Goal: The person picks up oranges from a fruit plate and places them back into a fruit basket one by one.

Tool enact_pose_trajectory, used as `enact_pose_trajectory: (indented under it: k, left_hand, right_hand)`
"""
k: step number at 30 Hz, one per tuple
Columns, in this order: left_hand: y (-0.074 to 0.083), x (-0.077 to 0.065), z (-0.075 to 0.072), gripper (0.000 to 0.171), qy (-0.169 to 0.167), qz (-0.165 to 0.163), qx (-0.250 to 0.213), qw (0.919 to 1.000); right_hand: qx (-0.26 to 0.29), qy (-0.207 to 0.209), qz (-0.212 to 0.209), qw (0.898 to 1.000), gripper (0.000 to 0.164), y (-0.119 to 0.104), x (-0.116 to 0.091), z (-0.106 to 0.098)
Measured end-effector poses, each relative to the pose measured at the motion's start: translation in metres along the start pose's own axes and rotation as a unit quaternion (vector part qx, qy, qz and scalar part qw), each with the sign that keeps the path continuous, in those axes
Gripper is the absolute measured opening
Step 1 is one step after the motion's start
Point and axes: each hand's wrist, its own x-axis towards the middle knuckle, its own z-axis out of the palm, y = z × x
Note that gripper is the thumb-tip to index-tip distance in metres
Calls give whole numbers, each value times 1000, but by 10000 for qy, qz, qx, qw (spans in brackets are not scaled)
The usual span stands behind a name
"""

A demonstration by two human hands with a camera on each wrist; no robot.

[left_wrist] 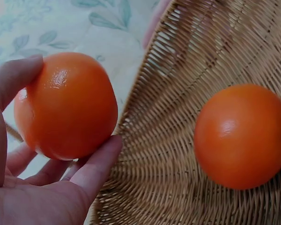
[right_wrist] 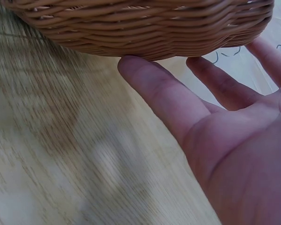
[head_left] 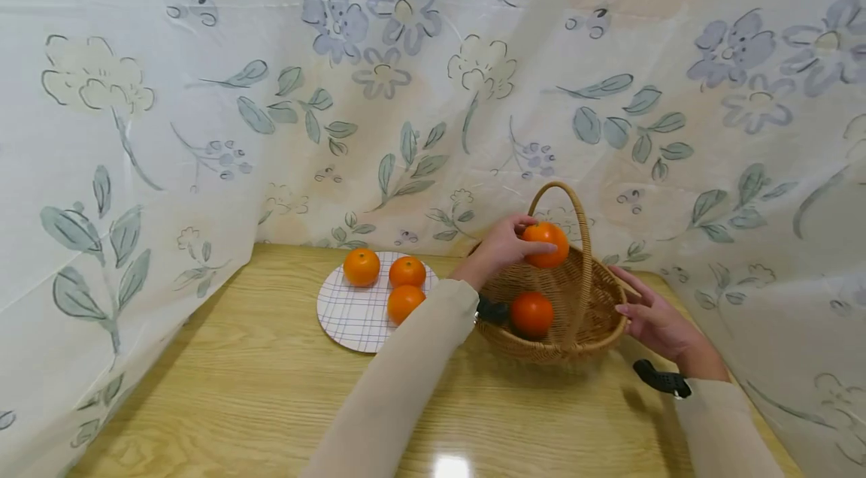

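My left hand (head_left: pixel 502 245) grips an orange (head_left: pixel 546 245) between thumb and fingers, above the back part of a wicker basket (head_left: pixel 575 350). Inside the basket, near its front left, lies another orange (head_left: pixel 531 315), also large in the left wrist view (left_wrist: pixel 241 137). At the basket's right end is my right hand (head_left: pixel 659 324), its thumb and fingers spread and extended. In the right wrist view its fingertips (right_wrist: pixel 131 63) touch the outside of the woven wall (right_wrist: pixel 164 33).
A round checked plate (head_left: pixel 348 324) lies to the left of the basket with three oranges on it, one partly behind my left sleeve. The basket's tall handle (head_left: pixel 583 252) arches over its middle. Floral cloth (head_left: pixel 406 125) hangs behind the wooden table (head_left: pixel 223 380).
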Motion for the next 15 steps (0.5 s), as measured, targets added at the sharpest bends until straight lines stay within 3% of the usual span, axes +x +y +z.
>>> enact_pose_trajectory:
  k: [9,15]
  left_hand:
    - [-7,14,18,58,-328,-286,691,9967]
    - [-8,12,28,61,-570,-216,1557,9859]
  right_hand:
    - [-21,117,172,9998,79,0,-2,5]
    - [-52,252,187,9995,80,-1,-8,7]
